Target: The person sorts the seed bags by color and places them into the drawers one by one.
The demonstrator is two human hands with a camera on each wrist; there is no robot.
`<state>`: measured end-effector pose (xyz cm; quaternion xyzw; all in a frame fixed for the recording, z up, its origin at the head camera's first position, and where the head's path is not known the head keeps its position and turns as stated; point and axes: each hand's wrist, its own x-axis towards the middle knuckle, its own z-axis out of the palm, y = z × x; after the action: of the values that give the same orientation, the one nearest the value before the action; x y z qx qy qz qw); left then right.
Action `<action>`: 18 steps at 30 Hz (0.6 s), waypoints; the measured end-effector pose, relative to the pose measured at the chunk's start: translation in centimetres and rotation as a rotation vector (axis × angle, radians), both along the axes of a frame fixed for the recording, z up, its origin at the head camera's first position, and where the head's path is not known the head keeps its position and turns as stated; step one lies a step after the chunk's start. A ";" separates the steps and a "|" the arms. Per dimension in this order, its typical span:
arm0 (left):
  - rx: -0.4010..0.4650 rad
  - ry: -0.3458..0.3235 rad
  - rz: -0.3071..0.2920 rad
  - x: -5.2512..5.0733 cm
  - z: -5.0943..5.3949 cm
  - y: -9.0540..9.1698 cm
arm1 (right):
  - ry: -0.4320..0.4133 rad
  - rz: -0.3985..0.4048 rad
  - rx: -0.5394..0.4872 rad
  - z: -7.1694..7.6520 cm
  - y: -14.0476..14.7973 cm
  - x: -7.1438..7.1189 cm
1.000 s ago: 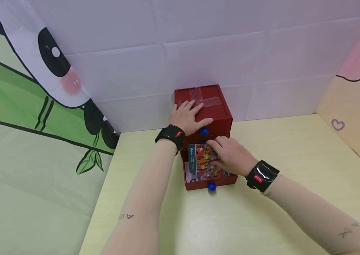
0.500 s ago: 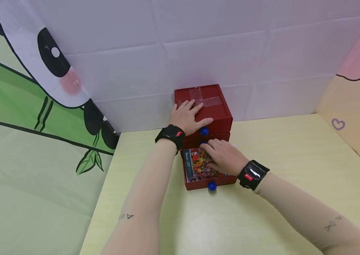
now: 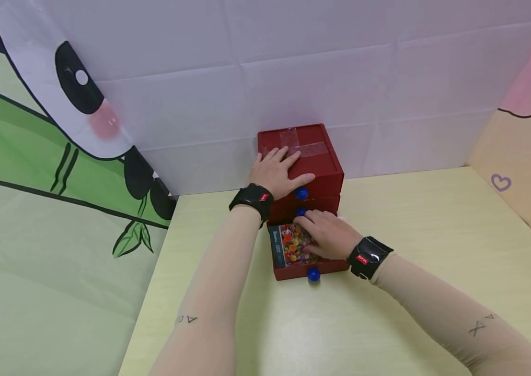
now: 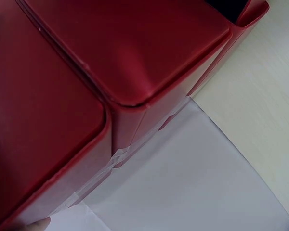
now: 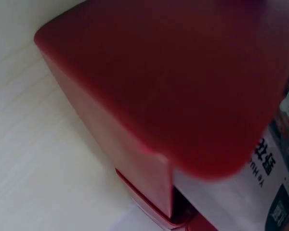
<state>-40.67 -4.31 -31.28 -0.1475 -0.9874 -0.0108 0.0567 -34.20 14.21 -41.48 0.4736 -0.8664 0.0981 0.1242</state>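
Observation:
A red box with drawers point(image 3: 329, 184) stands against the back wall, its bottom drawer point(image 3: 289, 272) pulled out. Flat across the top of the box rests my left hand point(image 3: 277, 175), fingers spread over the clear tape. Inside the drawer lies a seed packet point(image 3: 293, 243) with a colourful flower photo and a dark label strip. My right hand point(image 3: 331, 235) grips its right part, thumb and fingers bent over it; the fingertips are partly hidden. In the right wrist view, a white printed surface point(image 5: 245, 192) shows behind the drawer's wall.
Blue ball knobs stick out from the drawer fronts, the lowest knob point(image 3: 313, 275) being nearest. The pale wooden table point(image 3: 411, 219) extends around the box. A printed cloth point(image 3: 190, 104) hangs behind and to the sides.
My right hand has moved left and lowered the seed packet, which was tilted above the drawer, so that it lies within the drawer. The left hand has stayed put.

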 end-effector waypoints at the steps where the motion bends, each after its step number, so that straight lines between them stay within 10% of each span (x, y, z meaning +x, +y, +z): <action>1: -0.001 0.002 0.001 0.0 0.0 0.0 | -0.006 0.000 0.002 -0.1 0.0 0.0; 18: 0.003 -0.001 0.001 0.3 0.2 0.1 | -0.143 -0.023 0.029 -1.7 -0.3 -0.3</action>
<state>-40.37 -4.24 -31.03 -0.1470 -0.9874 -0.0124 0.0564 -34.49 13.93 -43.22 0.4573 -0.8797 0.1178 0.0562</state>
